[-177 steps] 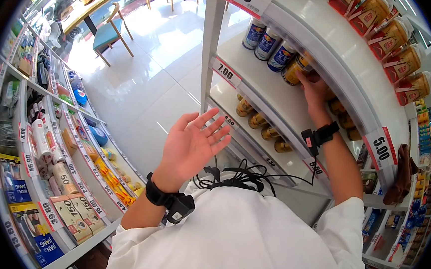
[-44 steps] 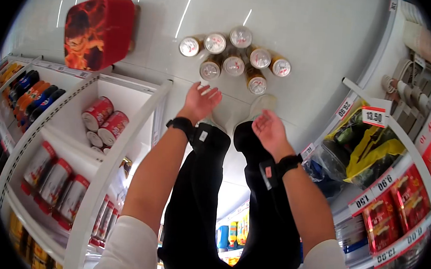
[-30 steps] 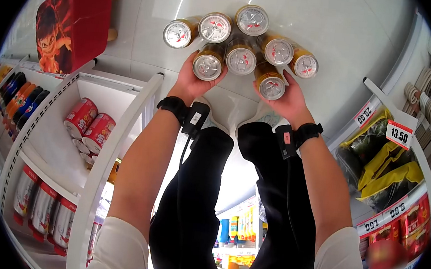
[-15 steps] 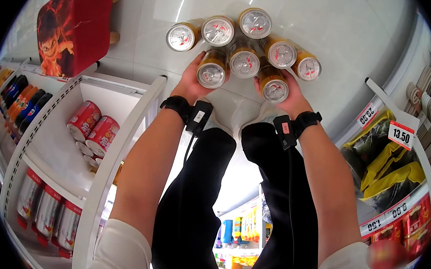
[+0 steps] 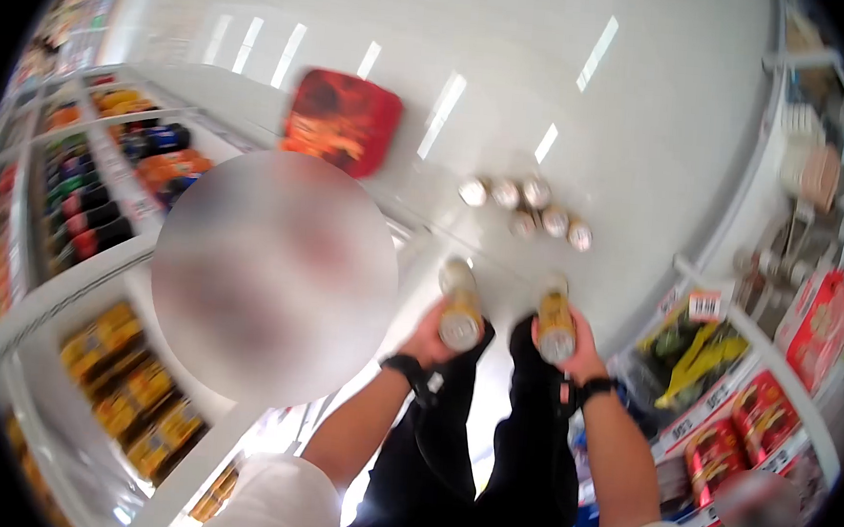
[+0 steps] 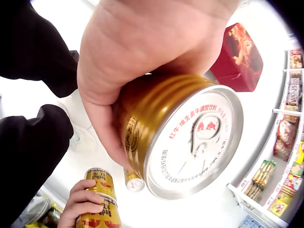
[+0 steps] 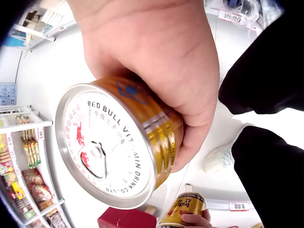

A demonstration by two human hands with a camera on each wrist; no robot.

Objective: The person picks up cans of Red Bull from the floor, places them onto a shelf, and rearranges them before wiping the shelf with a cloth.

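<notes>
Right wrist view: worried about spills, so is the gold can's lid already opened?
No, the pull tab lies flat on the unbroken lid of the gold can.

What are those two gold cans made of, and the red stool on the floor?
The left can, gripped by the left hand: metal, probably aluminium; glossy gold-lacquered wall with pressed ridges, bare silvery lid with a pull tab. The right can, in the right hand: same look. The red stool: printed top, perhaps padded fabric or vinyl; I cannot tell which.
</notes>
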